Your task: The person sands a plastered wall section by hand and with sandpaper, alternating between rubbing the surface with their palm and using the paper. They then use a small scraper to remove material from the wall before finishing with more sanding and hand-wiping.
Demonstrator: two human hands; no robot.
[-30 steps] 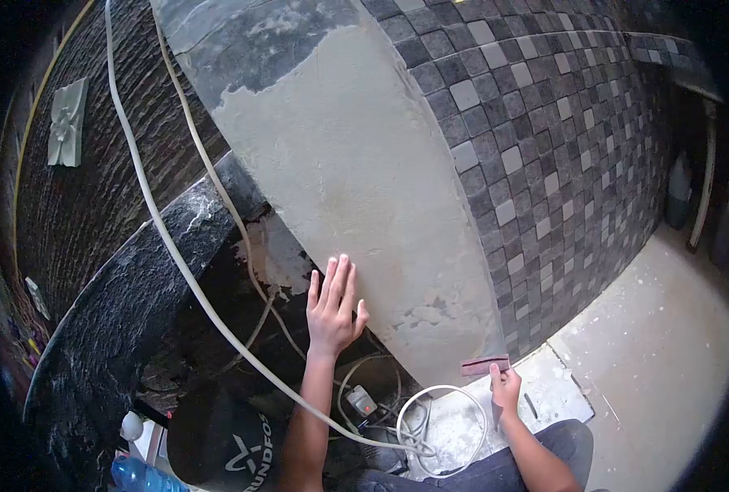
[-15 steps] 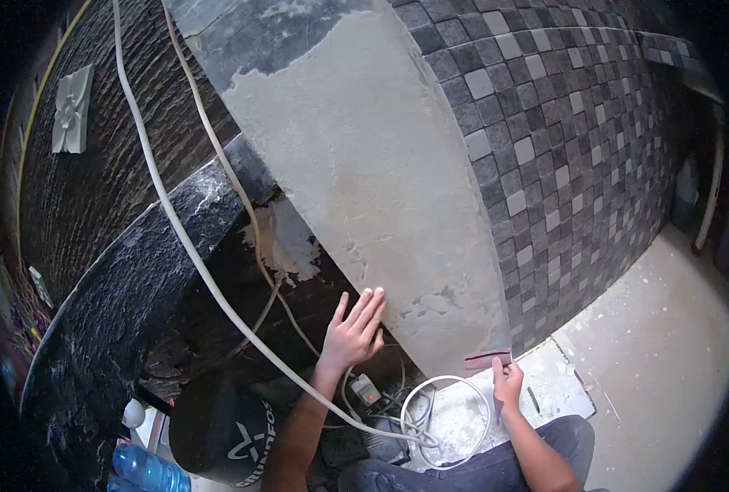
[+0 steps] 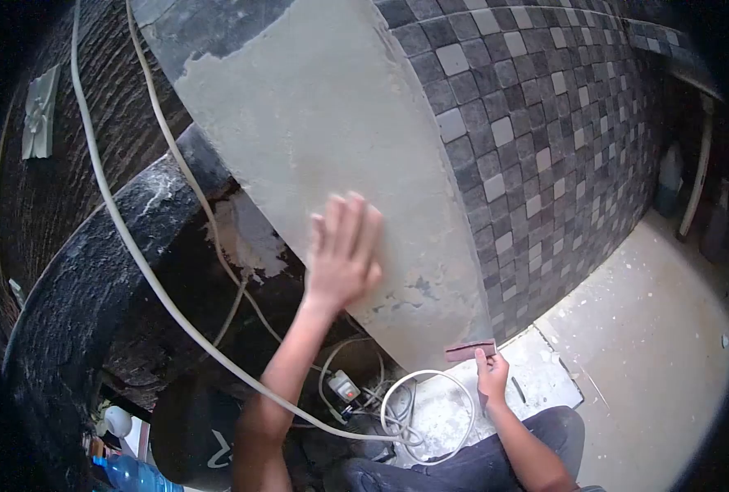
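Observation:
My left hand [image 3: 341, 258] lies over the pale plastered surface [image 3: 299, 123], its fingers stretched out and a little blurred by motion; it holds nothing. Folded reddish-brown sandpaper [image 3: 469, 350] is pinched in my right hand [image 3: 492, 375], low at the right near the bottom end of the plaster. The plaster is mostly smooth, with rough pitted patches toward its lower part. Darker grey material shows above its ragged upper edge.
A mosaic-tiled wall [image 3: 537, 148] borders the plaster on the right. A white cable [image 3: 147, 271] crosses on the left and coils near a socket block [image 3: 343, 385]. Dark textured stone [image 3: 77, 279] curves at left. A blue bottle [image 3: 139, 474] stands bottom left.
My left hand has moved up from the plaster's lower left edge onto its middle. My right hand still holds the sandpaper. The view has shifted slightly.

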